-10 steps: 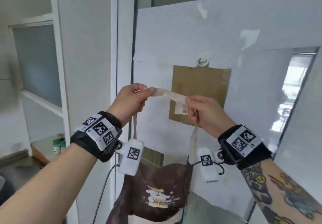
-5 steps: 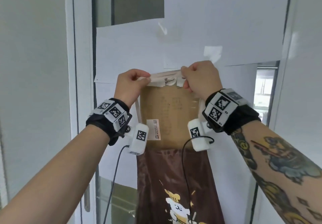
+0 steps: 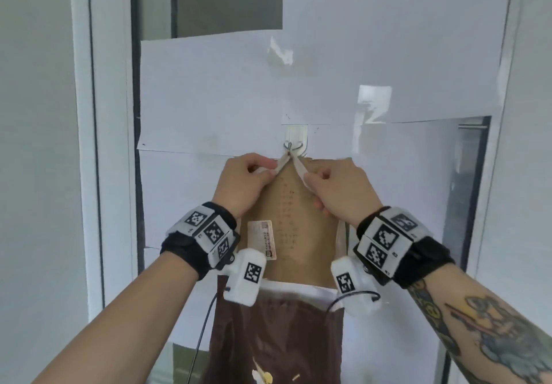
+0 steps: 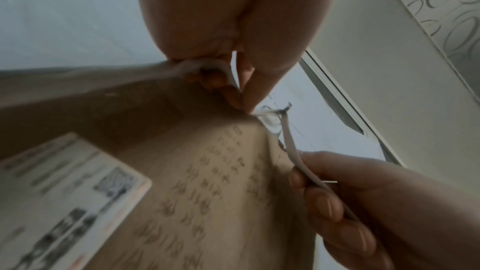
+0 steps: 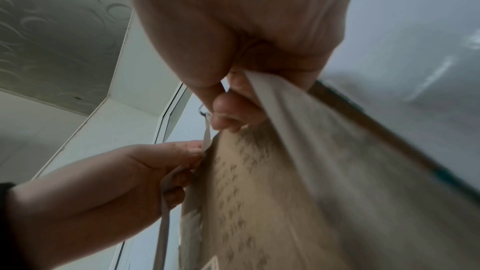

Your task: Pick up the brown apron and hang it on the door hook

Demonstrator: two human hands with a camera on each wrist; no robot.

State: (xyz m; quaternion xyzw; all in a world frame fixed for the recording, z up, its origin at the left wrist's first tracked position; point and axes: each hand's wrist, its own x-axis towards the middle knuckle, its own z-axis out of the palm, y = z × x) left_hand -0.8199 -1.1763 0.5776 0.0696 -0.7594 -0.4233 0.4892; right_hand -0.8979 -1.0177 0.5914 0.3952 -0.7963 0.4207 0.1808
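Note:
The brown apron [image 3: 277, 333] with a cartoon print hangs down in front of the door. Its cream neck strap [image 3: 300, 168] runs up in a peak over the metal door hook [image 3: 291, 146]. My left hand [image 3: 249, 179] pinches the strap's left side just below the hook. My right hand [image 3: 337, 191] grips the strap's right side. In the left wrist view the strap [image 4: 289, 143] crosses the hook [image 4: 284, 109] and leads into my right hand [image 4: 337, 202]. In the right wrist view my fingers [image 5: 231, 114] hold the strap [image 5: 275, 98] by the hook [image 5: 202, 110].
A brown cardboard sheet [image 3: 294, 228] with handwriting and a shipping label [image 3: 263, 238] is fixed to the door behind the strap. White paper sheets [image 3: 298, 91] cover the door above. The door frame [image 3: 110, 144] stands at the left, a glass panel [image 3: 466, 189] at the right.
Both hands raised the strap to the hook, then came down and apart below it. The strap now forms a peak over the hook instead of a level band.

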